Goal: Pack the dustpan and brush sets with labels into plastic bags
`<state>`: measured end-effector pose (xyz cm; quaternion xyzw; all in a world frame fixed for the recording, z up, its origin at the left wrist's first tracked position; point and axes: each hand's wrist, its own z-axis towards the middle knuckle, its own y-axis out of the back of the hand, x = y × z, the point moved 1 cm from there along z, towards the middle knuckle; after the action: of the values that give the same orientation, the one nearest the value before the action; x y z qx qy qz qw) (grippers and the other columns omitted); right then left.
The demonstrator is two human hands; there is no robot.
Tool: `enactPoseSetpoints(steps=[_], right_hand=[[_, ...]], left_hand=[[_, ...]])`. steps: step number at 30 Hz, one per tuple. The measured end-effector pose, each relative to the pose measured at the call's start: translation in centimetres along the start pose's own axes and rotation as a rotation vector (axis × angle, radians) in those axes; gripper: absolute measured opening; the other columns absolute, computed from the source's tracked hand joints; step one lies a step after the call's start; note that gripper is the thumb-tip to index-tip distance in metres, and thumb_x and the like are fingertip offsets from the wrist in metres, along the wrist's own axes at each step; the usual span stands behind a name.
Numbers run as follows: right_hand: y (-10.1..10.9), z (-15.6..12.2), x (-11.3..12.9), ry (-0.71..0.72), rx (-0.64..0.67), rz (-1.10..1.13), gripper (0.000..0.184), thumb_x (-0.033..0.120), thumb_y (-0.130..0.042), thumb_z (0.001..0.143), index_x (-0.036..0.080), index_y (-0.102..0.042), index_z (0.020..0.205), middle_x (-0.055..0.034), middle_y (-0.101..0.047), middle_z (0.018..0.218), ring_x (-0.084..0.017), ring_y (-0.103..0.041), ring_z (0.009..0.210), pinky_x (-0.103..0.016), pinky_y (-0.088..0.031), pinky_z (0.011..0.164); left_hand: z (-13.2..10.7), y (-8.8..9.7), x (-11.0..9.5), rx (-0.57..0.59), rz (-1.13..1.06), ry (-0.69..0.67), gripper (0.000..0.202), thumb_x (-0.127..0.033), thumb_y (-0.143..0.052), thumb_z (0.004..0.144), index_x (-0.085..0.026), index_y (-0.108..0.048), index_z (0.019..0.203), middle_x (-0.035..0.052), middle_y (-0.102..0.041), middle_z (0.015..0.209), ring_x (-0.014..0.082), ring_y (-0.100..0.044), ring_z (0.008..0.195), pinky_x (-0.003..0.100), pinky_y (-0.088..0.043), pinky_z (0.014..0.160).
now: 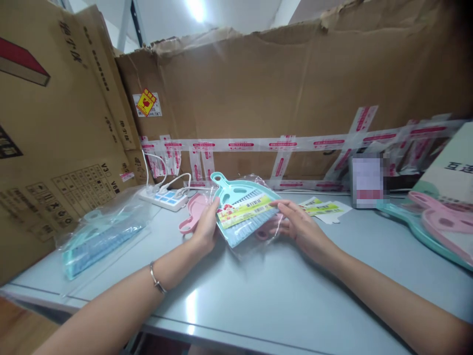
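Above the middle of the table, my two hands hold a light-blue dustpan and brush set (246, 190) in a clear plastic bag. A yellow-green printed label (246, 209) lies across the blue brush bristles (247, 228). My left hand (207, 224) grips the set's left edge, with a bracelet on that wrist. At the right edge, my right hand (297, 224) has its thumb and fingers on the bag beside the label. Behind the set, a pink dustpan (192, 213) rests partly hidden on the table.
Another bagged blue dustpan set (101, 239) lies at the left. A white power strip (166, 198) with cables sits behind. Printed labels (328, 209) and pink and teal dustpans (443, 219) lie at the right. Large cardboard boxes (251, 93) wall the back and left of the table (258, 296).
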<state>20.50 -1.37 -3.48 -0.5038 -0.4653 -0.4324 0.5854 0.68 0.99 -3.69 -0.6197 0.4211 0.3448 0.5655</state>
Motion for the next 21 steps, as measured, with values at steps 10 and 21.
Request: enactPoseSetpoints(steps=[10, 21], right_hand=[[-0.1, 0.0, -0.1, 0.03, -0.055, 0.215, 0.071, 0.033, -0.08, 0.059, 0.033, -0.041, 0.118, 0.0036, -0.063, 0.08, -0.013, -0.059, 0.067, -0.024, -0.051, 0.061], [-0.1, -0.1, -0.2, 0.052, -0.203, 0.209, 0.06, 0.032, -0.078, 0.062, 0.034, -0.046, 0.113, 0.0015, -0.061, 0.094, -0.012, -0.059, 0.069, -0.02, -0.051, 0.055]], left_hand=[[-2.8, -2.0, -0.1, 0.282, -0.045, 0.032, 0.044, -0.041, -0.066, 0.076, -0.018, -0.056, 0.112, 0.0088, -0.068, 0.108, 0.0213, -0.066, 0.095, 0.028, -0.053, 0.076], [-2.5, -1.6, 0.8, 0.402, 0.058, 0.108, 0.055, -0.051, -0.067, 0.072, -0.016, -0.053, 0.113, 0.0132, -0.065, 0.109, 0.0226, -0.064, 0.093, 0.031, -0.054, 0.073]])
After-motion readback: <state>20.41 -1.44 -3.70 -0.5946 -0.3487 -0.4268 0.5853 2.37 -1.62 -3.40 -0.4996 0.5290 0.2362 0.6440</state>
